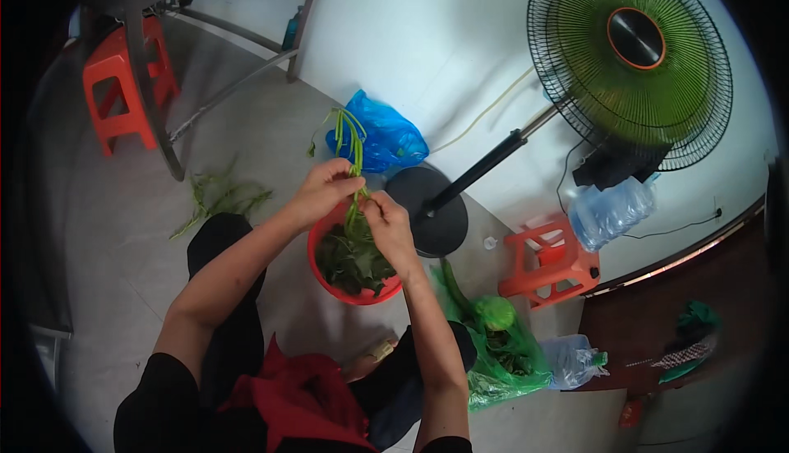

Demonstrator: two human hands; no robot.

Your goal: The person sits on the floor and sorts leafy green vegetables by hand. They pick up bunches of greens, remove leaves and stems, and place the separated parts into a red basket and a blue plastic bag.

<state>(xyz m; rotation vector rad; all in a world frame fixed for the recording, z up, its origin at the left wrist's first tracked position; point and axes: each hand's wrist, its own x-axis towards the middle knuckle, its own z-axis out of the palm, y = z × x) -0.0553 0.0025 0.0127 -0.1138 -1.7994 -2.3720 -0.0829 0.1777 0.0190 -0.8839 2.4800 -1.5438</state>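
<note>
A bunch of green leafy vegetable stems (357, 150) stands upright between my hands, its thin ends bending over at the top. My left hand (330, 187) pinches the stems from the left. Just below and to the right, my right hand (388, 221) has its fingers closed on the lower part of the same bunch. Under both hands sits a red basin (362, 298) with dark green leaves (349, 261) in it. The bunch's lower end hangs over these leaves. Exactly where the right fingertips press is partly hidden.
Loose stems (222, 198) lie on the floor at left. Behind the basin are a blue plastic bag (382, 132) and a standing fan (633, 50) on a round black base (444, 231). A green bag of vegetables (501, 354), a water jug (573, 362) and red stools (123, 83) stand around.
</note>
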